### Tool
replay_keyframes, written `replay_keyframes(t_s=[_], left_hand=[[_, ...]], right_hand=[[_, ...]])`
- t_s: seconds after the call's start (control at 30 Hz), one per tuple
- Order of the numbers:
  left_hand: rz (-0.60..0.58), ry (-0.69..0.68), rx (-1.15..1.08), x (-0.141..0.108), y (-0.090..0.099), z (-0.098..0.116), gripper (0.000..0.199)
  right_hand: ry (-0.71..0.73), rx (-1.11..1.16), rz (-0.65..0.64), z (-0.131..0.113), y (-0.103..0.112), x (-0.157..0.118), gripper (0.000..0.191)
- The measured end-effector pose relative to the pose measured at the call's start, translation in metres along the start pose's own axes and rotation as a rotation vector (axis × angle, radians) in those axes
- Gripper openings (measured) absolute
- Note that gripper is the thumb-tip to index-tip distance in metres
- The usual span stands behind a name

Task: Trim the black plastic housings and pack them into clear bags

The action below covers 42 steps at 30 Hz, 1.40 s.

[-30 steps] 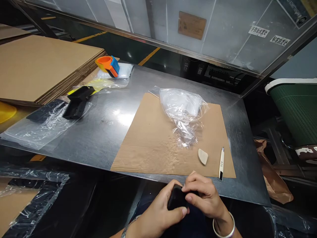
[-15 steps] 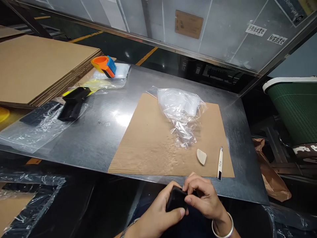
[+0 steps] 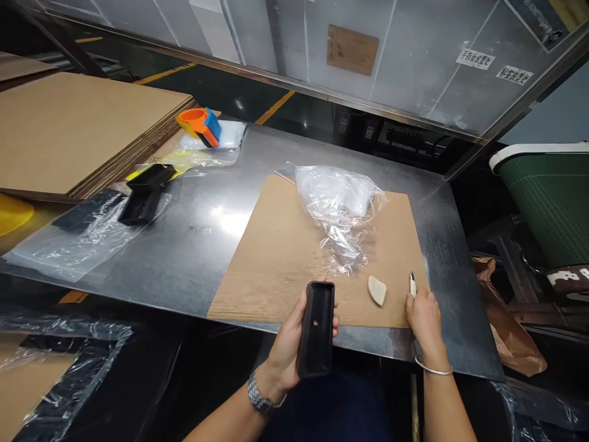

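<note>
- Box [image 3: 316,328], long, matte black and open, with rounded corners and a small light spot in its floor, is gripped in the left hand [image 3: 286,353] at the table's near edge; thumb left, fingertips right, the remaining finger parts hidden behind.
- Slim pale knife [image 3: 413,285] is grasped in the right hand [image 3: 426,319], fingers closed over the handle and covering most of it; the tip points far.
- Pale, smooth wedge [image 3: 377,291] with a curved side lies left of the knife.
- Creased brown cardboard sheet [image 3: 271,264] lies on the scuffed, shiny metal table [image 3: 197,252].
- Crinkled clear bag [image 3: 343,202] sits on its far part; the white contents are hard to make out.
- Black open pieces [image 3: 142,199] at left overlap, their count unclear.
- Flat cardboard stack [image 3: 92,126], far left, is cut off by the view.
</note>
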<state>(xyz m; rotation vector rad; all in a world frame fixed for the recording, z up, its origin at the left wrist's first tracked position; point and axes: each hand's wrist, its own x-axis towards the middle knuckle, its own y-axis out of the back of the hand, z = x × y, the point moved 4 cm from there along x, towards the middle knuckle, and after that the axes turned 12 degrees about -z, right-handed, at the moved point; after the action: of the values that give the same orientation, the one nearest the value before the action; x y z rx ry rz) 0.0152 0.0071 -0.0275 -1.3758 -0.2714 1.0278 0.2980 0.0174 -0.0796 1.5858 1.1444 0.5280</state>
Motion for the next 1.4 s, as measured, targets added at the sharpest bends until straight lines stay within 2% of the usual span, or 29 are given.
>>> replay_keyframes(t_s=[0.1, 0.2, 0.27, 0.33, 0.4, 0.5, 0.7, 0.9, 1.4], left_hand=[[-0.004, -0.096, -0.019, 0.005, -0.006, 0.008, 0.045], [0.012, -0.176, -0.012, 0.004, -0.008, 0.013, 0.046], [0.024, -0.225, 0.002, 0.002, -0.009, 0.016, 0.046], [0.031, -0.272, 0.019, 0.000, -0.009, 0.019, 0.047], [0.041, -0.318, 0.034, -0.003, -0.008, 0.021, 0.047], [0.062, -0.371, 0.050, -0.007, -0.008, 0.023, 0.048], [0.098, -0.449, 0.102, -0.014, -0.008, 0.025, 0.050], [0.101, -0.461, 0.098, -0.016, -0.006, 0.025, 0.050], [0.125, -0.475, 0.104, -0.020, -0.007, 0.023, 0.052]], right_hand=[[0.014, -0.032, -0.019, -0.003, 0.004, -0.007, 0.018], [0.116, 0.008, -0.068, -0.020, 0.010, -0.035, 0.021], [0.287, 0.059, -0.108, -0.043, 0.015, -0.066, 0.024], [0.626, 0.106, -0.117, -0.075, 0.021, -0.102, 0.030], [0.854, 0.056, -0.115, -0.100, 0.024, -0.132, 0.035], [0.986, -0.081, -0.071, -0.119, 0.026, -0.157, 0.038], [0.988, -0.236, -0.003, -0.129, 0.024, -0.168, 0.034], [0.937, -0.254, 0.006, -0.135, 0.027, -0.173, 0.033], [0.948, -0.300, -0.013, -0.133, 0.025, -0.172, 0.032]])
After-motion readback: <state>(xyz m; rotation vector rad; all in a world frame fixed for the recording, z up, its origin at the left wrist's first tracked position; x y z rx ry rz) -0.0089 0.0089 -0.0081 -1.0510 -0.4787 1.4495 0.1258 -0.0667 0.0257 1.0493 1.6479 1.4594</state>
